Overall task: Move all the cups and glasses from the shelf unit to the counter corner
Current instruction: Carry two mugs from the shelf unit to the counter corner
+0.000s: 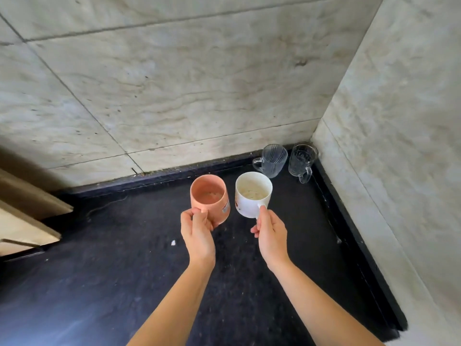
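Note:
My left hand (197, 232) grips the handle of a pink mug (210, 197), held upright above the black counter (124, 270). Beside it, my right hand (270, 234) pinches the handle of a white cup (252, 196) with a small print on its side. Both are held in the air, close together, a little short of the counter corner. In that corner stand two clear glass mugs: one (273, 159) with its handle to the left, the other (301, 159) against the right wall with its handle toward me.
Marbled tile walls meet at the corner behind the glass mugs. A raised black lip runs along the counter's back and right edges. A beige wooden unit (27, 216) juts in at the left. A small white speck (173, 243) lies on the counter.

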The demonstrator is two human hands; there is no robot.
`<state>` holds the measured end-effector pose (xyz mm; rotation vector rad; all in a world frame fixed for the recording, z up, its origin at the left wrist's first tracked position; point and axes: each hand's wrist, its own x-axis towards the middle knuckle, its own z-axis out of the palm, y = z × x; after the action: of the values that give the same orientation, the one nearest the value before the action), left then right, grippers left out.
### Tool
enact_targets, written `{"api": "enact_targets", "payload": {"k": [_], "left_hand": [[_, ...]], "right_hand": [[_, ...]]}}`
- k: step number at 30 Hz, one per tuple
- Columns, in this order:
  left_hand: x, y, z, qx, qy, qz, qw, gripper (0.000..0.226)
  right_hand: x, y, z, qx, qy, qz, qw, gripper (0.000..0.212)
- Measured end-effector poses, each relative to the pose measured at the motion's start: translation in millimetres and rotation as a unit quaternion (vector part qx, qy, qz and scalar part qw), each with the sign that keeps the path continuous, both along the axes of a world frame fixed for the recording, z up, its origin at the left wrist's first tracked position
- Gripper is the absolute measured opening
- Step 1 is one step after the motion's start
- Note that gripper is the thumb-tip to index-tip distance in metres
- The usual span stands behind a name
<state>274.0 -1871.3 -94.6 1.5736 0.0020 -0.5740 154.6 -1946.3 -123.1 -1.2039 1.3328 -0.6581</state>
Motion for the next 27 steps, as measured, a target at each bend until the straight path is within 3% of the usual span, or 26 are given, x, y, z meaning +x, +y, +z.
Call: {"api": "enact_targets", "payload": {"k": [11,21,27], "left_hand": [[24.3,-61.1,-87.5,0.000,-0.017,0.007,1.000,0.008],[41.6,-94.6,-113.4,-0.030,-0.009,0.053,0.998,0.009],[48.2,-85.9,-122.1,0.007,-0.088,-0.053,0.995,0.009]], "right_hand": [[45.7,-59.5,-79.4,-0.005,-0.009,0.008,1.000,0.046],[66.2,-83.9,-104.0,-0.027,-0.008,0.022,0.999,0.041],[62.5,-86.2,-103.4,-0.031,0.018,0.071,0.997,0.041]]}}
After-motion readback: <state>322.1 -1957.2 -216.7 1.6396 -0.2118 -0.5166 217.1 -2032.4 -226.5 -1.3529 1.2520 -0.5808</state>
